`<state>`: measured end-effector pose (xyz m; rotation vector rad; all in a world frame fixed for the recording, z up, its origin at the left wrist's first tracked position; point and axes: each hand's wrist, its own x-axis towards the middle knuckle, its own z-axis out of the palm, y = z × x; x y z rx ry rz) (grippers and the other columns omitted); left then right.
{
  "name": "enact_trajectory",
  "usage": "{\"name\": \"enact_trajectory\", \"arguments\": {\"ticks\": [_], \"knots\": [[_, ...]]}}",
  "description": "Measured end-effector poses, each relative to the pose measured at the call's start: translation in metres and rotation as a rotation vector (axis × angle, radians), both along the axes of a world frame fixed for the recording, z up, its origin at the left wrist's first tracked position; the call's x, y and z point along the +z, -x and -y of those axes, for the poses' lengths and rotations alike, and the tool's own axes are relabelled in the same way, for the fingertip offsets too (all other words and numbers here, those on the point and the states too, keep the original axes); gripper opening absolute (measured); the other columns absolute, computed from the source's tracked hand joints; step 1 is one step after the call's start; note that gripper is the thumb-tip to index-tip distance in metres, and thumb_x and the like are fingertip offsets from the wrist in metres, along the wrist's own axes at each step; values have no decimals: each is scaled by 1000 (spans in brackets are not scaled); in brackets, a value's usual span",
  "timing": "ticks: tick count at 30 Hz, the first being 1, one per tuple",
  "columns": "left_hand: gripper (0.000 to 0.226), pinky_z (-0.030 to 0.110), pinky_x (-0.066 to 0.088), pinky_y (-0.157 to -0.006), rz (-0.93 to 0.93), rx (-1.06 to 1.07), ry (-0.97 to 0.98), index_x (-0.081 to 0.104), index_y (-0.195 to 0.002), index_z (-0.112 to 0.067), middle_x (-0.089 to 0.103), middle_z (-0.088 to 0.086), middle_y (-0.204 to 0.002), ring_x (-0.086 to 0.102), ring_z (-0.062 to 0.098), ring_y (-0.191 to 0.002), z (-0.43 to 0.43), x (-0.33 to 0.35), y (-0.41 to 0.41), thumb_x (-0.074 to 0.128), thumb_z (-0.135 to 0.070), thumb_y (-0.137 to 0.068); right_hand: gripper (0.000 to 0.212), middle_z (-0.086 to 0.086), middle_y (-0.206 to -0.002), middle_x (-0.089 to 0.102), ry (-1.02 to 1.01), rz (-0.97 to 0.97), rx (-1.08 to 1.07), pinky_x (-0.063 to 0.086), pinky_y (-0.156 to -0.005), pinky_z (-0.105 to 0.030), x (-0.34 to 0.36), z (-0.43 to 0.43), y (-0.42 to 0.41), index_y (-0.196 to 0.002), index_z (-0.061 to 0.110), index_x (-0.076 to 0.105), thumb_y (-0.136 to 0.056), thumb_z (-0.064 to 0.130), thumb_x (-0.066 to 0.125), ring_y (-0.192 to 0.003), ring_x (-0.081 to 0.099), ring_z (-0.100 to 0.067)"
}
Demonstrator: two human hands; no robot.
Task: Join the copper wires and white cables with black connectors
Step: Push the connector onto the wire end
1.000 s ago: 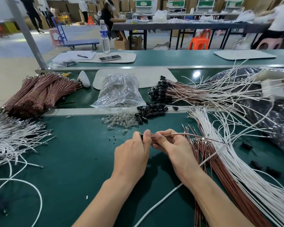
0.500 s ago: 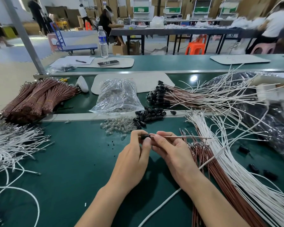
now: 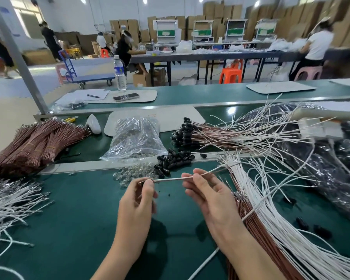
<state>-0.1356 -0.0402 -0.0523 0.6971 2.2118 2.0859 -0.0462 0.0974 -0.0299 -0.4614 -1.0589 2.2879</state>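
So that the thin white-and-copper wire pair (image 3: 170,179) seats straight, the left hand (image 3: 138,199) pinches its small black connector (image 3: 142,182) above the near green table (image 3: 79,219) while the right hand (image 3: 208,197) pinches the pair taut.

a green tabletop (image 3: 69,229) carries a clear plastic bag (image 3: 136,138), with a white mat (image 3: 170,118) behind it and a small white object (image 3: 93,124) to its left. a crumpled black bag (image 3: 335,184) lies at the right. on the next tabletop back, a water bottle (image 3: 120,72) stands upright near a phone (image 3: 126,97), and a pen (image 3: 93,96) lies on papers (image 3: 83,97). a grey post (image 3: 18,57) rises at left. beyond are a blue cart (image 3: 93,77), an orange stool (image 3: 230,74) and stacked cardboard boxes (image 3: 127,27).
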Motion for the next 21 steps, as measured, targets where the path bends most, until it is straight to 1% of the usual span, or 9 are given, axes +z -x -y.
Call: {"name": "enact_trajectory", "arguments": {"ticks": [3,5,8,11,13,15,17,19,21], "knots": [[31,26,43,-47,76,28,-83,62,-75,-22,60,-3,-65,53,14,-52,3,4,9,54,-38,-100,30,-19,-102,76,28,-57,-61,60,-67,-22,16,-13,-6,-108,3,68,-81,16,66,-80,74,-18],[30,32,44,-51,97,32,-128,65,-77,-21,63,0,-68,54,14,-55,1,10,16,55,-33,-102,28,-17,-101,76,5,-81,-111,60,-68,-23,29,-26,-8,-109,3,69,-85,16,64,-82,74,-18],[24,34,46,-58,52,10,-110,70,-85,-32,66,-2,-72,55,13,-59,-13,31,32,54,-27,-103,24,-14,-101,77,-100,-89,-187,61,-71,-23,55,-54,-8,-110,6,70,-89,16,62,-84,73,-17],[14,20,50,-58,-69,-63,0,68,-95,-36,71,-10,-79,60,8,-64,-44,62,54,56,-32,-100,20,-11,-100,77,-223,-116,-224,61,-73,-23,89,-91,1,-112,6,69,-96,13,58,-86,73,-17],[9,11,51,-65,-170,-109,81,63,-99,-38,72,-13,-85,64,-1,-72,-73,84,70,57,-32,-100,16,-8,-96,78,-294,-129,-264,60,-72,-23,112,-121,14,-109,7,68,-99,11,56,-85,74,-16],[11,5,47,-67,-237,-130,111,62,-100,-38,70,-14,-88,62,-11,-75,-107,101,91,58,-27,-100,14,-8,-95,77,-341,-123,-304,60,-74,-24,130,-154,29,-105,9,68,-101,11,55,-87,73,-17],[8,4,44,-64,-266,-118,142,64,-106,-27,67,-13,-92,60,-11,-73,-144,109,114,58,-24,-101,14,-11,-103,74,-359,-42,-313,60,-76,-24,136,-189,44,-107,5,67,-101,11,56,-94,70,-21],[18,9,42,-63,-269,-127,256,64,-117,-18,68,-4,-98,58,-2,-71,-176,107,134,56,-25,-103,29,-18,-121,65,-332,149,-228,61,-79,-25,127,-214,51,-123,-4,60,-99,11,60,-104,66,-24],[29,24,43,-76,-234,-133,458,59,-127,-15,67,7,-112,59,10,-82,-198,96,150,53,-31,-104,47,-27,-128,52,-259,341,-72,61,-82,-29,104,-220,49,-140,-1,46,-97,9,61,-113,65,-27]]}}
